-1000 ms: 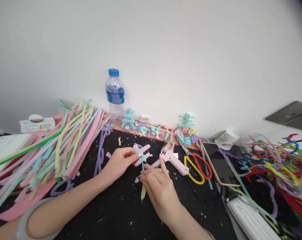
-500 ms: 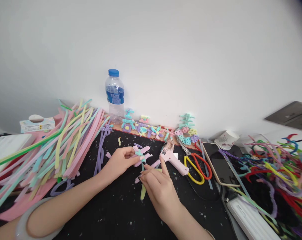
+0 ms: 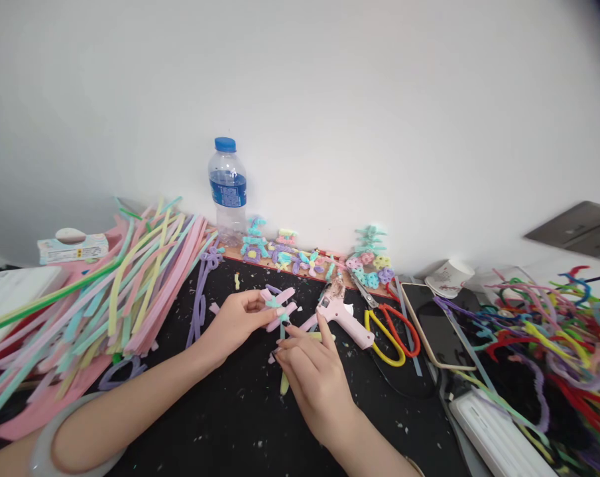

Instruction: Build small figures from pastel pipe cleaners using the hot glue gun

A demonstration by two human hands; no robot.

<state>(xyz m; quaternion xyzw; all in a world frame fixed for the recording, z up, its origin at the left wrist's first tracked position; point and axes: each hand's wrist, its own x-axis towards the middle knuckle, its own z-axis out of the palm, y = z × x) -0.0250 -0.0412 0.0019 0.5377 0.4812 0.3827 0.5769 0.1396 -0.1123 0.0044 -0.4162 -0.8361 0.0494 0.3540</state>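
Note:
My left hand (image 3: 237,324) pinches a small figure of lilac-pink and mint chenille stems (image 3: 280,306) between thumb and fingers. Close beside it, my right hand (image 3: 313,368) has its thumb and bent fingers drawn together on the mint strand hanging from the figure; one finger sticks up apart from them. Behind that finger lies a pink glue gun (image 3: 347,320), its nozzle end smeared brown. A yellow-green stem piece (image 3: 284,383) and lilac pieces show partly under the hands. What sits right between the right fingertips is mostly hidden.
Scissors (image 3: 386,341) with yellow and red handles lie right of the glue gun. Chenille stems heap at left (image 3: 145,278) and right (image 3: 553,351). A water bottle (image 3: 229,192), finished flowers (image 3: 374,265), a phone (image 3: 436,324), a paper cup (image 3: 451,278) and a power strip (image 3: 501,430) stand around.
The chenille figure and my left fingers have shifted slightly left and up. My right hand stays almost in the same place beside it.

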